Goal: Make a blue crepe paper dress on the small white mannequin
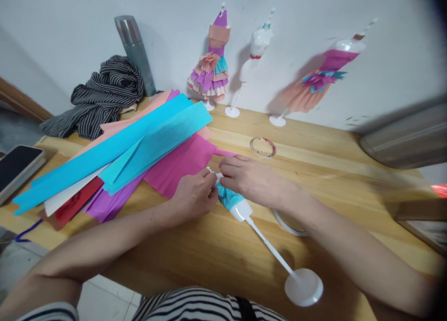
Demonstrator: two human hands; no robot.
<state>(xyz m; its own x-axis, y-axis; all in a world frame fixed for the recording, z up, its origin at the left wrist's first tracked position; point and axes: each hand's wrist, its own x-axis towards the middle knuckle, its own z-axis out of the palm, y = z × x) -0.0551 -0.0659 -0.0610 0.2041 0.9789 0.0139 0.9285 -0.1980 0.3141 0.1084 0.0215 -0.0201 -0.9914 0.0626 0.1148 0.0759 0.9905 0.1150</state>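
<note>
A small white mannequin (241, 211) on a thin stand lies tilted on the wooden table, its round base (303, 287) toward the lower right. Blue crepe paper (228, 197) wraps its torso. My left hand (195, 190) is closed at the mannequin's top end, fingertips pinched near its neck. From the other side, my right hand (244, 174) curls its fingers over the upper torso and the blue paper's edge. The fingertips of both hands nearly meet, and what lies between them is mostly hidden. A pink paper sheet (185, 163) lies just beyond my left hand.
Blue paper strips (115, 146) are piled at the left, near a phone (21, 165) and striped cloth (108, 93). A bottle (136, 51) and three mannequins, one in a ruffled dress (213, 67), stand by the wall. A tape roll (263, 147) lies behind my right hand.
</note>
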